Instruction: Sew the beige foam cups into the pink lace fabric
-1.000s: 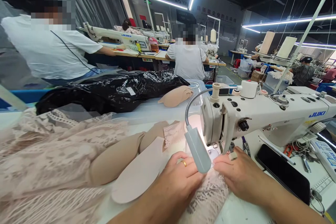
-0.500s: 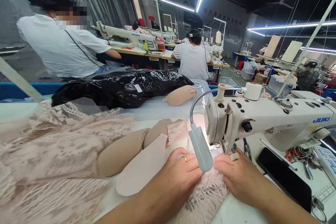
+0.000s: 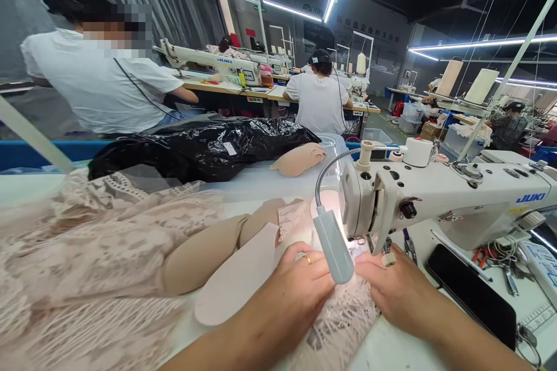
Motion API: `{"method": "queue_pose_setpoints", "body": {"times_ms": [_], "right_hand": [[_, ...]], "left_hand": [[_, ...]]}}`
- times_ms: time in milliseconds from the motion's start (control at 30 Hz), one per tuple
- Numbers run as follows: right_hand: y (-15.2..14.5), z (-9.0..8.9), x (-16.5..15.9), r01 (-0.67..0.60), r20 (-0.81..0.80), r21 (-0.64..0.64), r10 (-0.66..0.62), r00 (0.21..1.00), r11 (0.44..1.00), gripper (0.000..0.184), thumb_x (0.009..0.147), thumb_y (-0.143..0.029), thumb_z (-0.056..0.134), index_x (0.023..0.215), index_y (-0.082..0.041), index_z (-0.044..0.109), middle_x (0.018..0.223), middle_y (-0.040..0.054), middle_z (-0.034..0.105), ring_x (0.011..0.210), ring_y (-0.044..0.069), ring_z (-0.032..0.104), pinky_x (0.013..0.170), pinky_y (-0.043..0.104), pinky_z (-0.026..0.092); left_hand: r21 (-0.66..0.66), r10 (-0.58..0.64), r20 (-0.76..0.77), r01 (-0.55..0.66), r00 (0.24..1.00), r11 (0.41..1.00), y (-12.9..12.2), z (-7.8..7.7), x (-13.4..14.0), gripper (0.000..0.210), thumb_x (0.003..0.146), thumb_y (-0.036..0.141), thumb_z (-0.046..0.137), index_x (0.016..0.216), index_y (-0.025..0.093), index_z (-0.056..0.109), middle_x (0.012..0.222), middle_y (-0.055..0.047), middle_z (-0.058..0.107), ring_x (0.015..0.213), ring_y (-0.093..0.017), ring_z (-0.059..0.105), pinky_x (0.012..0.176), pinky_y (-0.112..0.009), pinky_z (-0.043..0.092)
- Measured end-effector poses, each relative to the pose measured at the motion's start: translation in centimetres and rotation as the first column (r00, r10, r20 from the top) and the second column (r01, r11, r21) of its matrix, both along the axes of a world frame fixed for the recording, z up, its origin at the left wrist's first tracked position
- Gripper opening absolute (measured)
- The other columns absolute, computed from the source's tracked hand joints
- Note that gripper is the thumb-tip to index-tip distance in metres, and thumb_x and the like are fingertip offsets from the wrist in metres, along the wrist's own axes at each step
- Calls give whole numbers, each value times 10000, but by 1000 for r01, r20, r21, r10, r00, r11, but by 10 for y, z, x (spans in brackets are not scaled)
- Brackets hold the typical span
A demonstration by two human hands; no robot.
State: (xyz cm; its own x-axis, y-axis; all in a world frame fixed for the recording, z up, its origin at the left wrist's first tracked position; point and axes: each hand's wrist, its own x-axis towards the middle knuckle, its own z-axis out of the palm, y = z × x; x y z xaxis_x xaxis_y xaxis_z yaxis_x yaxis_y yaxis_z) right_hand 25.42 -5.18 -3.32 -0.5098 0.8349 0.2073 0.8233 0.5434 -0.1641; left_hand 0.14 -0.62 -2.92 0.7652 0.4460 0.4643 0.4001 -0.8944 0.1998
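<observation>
Pale pink lace fabric (image 3: 342,319) lies under the needle end of a white sewing machine (image 3: 461,191) and hangs toward me. My left hand (image 3: 296,281), a ring on one finger, grips the lace from the left. Its fingertips are partly behind a grey lamp head (image 3: 334,246). From the right, my right hand (image 3: 402,290) pinches the same lace close to the presser foot, its fingers bent together. The needle itself is hidden by the lamp and machine head. Left of my hands lie beige foam cups (image 3: 202,255) and a paler pad (image 3: 237,278).
More lace (image 3: 96,255) is heaped at the left. Behind it, a black plastic bag (image 3: 209,148) rests on a clear bin. A phone (image 3: 472,287), scissors and small tools lie right of the machine. Two co-workers in white shirts (image 3: 102,84) sit at machines ahead.
Both hands and the lace stay almost where they were. The co-worker at the left has leaned slightly further left, and my view has shifted a little.
</observation>
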Motion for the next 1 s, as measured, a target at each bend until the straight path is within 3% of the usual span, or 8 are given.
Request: {"method": "queue_pose_setpoints", "body": {"times_ms": [167,367,500,733,800,867,933,1000], "right_hand": [[0,1,0,26,26,-12,-25,999,1000,381,879,-37,551,1190,-209,690,1015,82,725,974,285,546,866,391,485],[1,3,0,22,-9,13,-22,1000,1000,513,861,-4,557,1297,-246,675,1085,73,720,1014,271,578,902,385,490],[2,4,-1,26,-31,15,-25,999,1000,484,839,15,542,1217,-245,695,1112,70,721,1015,262,588,904,372,497],[0,2,4,27,-24,95,-25,999,995,464,887,-8,543,1260,-242,691,1028,73,749,947,262,610,884,377,498],[-4,7,3,-19,-54,95,24,998,995,398,915,-31,548,1216,-246,696,987,64,758,932,263,623,888,385,494],[-9,14,-1,-94,-95,76,101,990,993,318,959,-79,557,1187,-255,693,1020,56,766,946,253,640,906,383,491],[-13,20,-5,-171,-125,46,175,977,984,238,1002,-142,570,1168,-264,690,1112,50,765,976,231,653,928,370,487],[-13,22,-6,-205,-103,13,205,973,979,160,1010,-169,592,1094,-259,694,1127,38,757,967,211,651,924,358,483]], "left_hand": [[-30,7,27,-6,1000,1000,1,4,1,399,956,-46,431,1090,232,684,959,10,774,872,-200,691,964,-431,391],[24,19,32,-20,999,1000,5,-2,1,362,928,-31,504,1081,232,701,973,-4,796,897,-219,719,970,-417,412],[9,45,32,-45,998,999,3,-1,1,383,930,-46,499,1097,239,691,1054,-8,786,980,-225,708,999,-421,374],[-52,147,-41,-149,988,988,-2,7,2,175,982,128,517,1057,222,644,1013,-39,718,996,-290,635,1019,-521,362],[-81,105,-42,-108,994,991,-5,12,3,97,978,170,557,945,219,633,920,-20,693,876,-261,624,938,-481,388],[-105,10,26,-7,1000,994,-7,17,4,198,991,191,567,796,216,585,842,-5,677,802,-228,602,853,-428,383],[-88,-44,107,54,993,995,-6,18,3,210,1013,184,537,831,222,634,904,-16,713,878,-238,621,857,-421,375],[-54,-31,122,38,992,998,-2,15,1,213,1020,160,496,987,240,691,993,-28,738,958,-256,633,930,-448,373]]}}
